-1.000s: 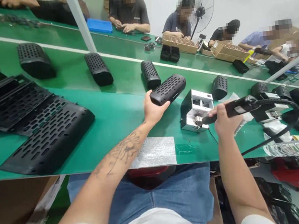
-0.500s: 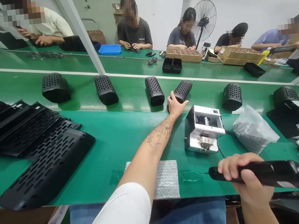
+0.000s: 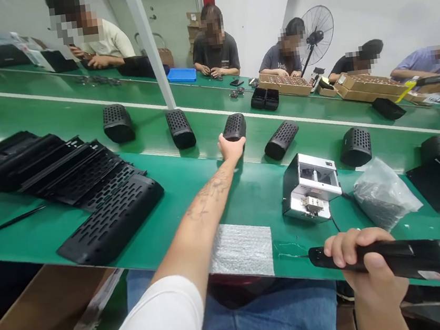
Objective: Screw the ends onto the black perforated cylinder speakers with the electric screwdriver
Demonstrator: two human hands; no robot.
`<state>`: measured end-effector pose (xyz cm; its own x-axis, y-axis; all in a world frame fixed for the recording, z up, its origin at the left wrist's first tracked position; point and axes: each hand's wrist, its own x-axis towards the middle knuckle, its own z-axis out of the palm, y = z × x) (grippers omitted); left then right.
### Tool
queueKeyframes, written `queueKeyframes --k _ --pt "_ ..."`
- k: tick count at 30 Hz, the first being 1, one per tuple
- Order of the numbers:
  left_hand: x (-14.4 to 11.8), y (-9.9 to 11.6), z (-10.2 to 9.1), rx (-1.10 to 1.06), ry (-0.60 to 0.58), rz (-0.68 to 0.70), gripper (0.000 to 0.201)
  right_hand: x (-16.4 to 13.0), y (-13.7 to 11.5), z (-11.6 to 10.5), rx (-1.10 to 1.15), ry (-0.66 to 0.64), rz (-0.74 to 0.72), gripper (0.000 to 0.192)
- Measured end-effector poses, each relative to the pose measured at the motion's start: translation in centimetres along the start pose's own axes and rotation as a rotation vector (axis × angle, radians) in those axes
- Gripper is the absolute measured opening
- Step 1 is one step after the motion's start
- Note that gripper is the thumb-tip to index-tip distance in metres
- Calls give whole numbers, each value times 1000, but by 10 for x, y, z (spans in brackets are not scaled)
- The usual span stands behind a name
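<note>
Counting at least six perforated black cases [image 3: 235, 127], two white-fronted machines [image 3: 312, 189], one black power screwdriver [image 3: 409, 258] and one silvery sheet [image 3: 245, 250]. Also tallying one thin black tool [image 3: 14, 221], one blue tray [image 3: 181, 74] and one wire-caged fan [image 3: 318, 36]. Not settling on a number for the slotted black panels [image 3: 117, 219] (overlapping too closely).

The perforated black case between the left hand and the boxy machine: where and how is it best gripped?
I would grip the case by its near end, pinching the long sides, with the left hand coming from the person's side: it lies aslant, its plain end turned nearward, nothing touching its flanks.
</note>
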<state>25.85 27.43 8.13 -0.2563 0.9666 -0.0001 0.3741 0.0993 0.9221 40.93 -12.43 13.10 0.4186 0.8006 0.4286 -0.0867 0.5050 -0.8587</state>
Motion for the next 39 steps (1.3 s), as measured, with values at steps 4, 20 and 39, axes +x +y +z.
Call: queueKeyframes --k 4,20,39 --pt "-28 -62 -126 -19 -150 165 109 -9 -13 -2 9 -70 43 25" --pt "-164 -176 -270 75 -996 472 106 13 -5 62 75 -251 -98 24" --pt "-169 -182 -268 7 -979 530 107 9 14 59 57 -446 4 21"
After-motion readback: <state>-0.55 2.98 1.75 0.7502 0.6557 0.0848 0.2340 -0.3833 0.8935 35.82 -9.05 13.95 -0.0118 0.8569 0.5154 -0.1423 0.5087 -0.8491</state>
